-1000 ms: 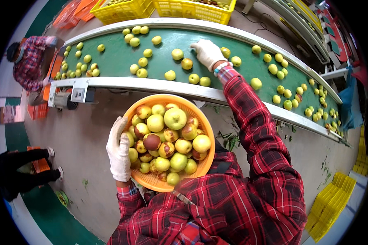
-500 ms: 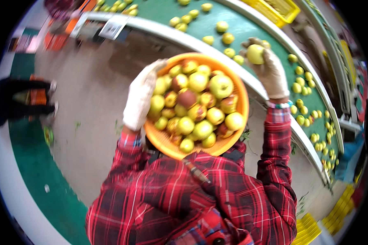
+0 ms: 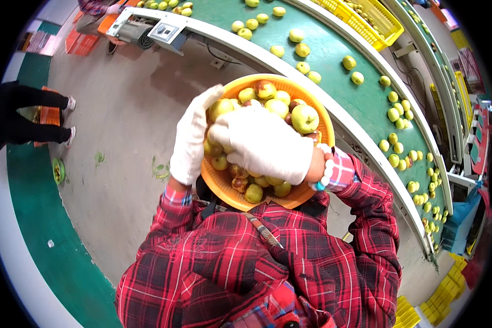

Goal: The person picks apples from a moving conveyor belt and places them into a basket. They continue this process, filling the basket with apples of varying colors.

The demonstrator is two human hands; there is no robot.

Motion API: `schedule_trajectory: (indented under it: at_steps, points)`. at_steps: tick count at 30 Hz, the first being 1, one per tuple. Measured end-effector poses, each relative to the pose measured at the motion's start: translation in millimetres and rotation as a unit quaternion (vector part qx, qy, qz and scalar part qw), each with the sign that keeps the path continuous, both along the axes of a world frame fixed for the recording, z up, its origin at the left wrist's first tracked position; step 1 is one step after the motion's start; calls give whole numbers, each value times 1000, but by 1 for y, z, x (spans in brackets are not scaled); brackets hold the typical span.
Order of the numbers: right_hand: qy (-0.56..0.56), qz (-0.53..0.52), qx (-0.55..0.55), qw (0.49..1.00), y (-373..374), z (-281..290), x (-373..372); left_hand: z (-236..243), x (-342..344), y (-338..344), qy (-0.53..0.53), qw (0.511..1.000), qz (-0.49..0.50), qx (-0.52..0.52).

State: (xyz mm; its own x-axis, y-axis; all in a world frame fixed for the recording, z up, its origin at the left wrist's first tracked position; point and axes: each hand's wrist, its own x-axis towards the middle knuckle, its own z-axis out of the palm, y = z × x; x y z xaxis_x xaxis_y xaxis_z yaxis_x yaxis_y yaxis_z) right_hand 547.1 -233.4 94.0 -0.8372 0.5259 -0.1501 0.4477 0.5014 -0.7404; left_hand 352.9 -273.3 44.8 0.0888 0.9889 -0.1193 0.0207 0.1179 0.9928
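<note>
An orange plastic basket full of jujubes is held in front of my body. The fruit is yellow-green, some with reddish-brown patches. My left hand, in a white glove, grips the basket's left rim, thumb along the top edge. Across the middle of the basket lies my right hand, gloved too, its back turned up. Its fingers curl down among the jujubes at the left side, near my left hand. What they hold, if anything, is hidden beneath the glove.
A green conveyor belt with scattered jujubes curves past ahead and to the right, edged by a white rail. Beyond it stands a yellow crate. At far left a person in dark trousers stands; another person's sleeve shows at the top.
My right hand, which held a jujube up over the belt's edge, has moved left and down into the basket. My left hand keeps its grip on the rim. Jujubes on the belt have shifted.
</note>
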Motion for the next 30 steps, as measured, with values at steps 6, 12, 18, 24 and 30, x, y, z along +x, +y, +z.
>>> schedule_trajectory:
  at_steps: [6, 12, 18, 24, 30]
  points:
    - [97, -38, 87, 991, -2, 3, 23, 5, 3, -25, 190, 976, -4, 109]
    - [175, -292, 124, 932, 32, -14, 74, 9, 17, -24, 362, 910, -39, 197]
    - [236, -550, 178, 781, 4, -56, 110, 18, 34, -39, 463, 855, -127, 196]
    - [233, -648, 246, 683, -17, -86, 192, 10, 42, -43, 460, 855, -121, 206]
    - [-170, -778, 309, 520, -99, -141, 376, 4, 44, -51, 442, 862, -104, 225]
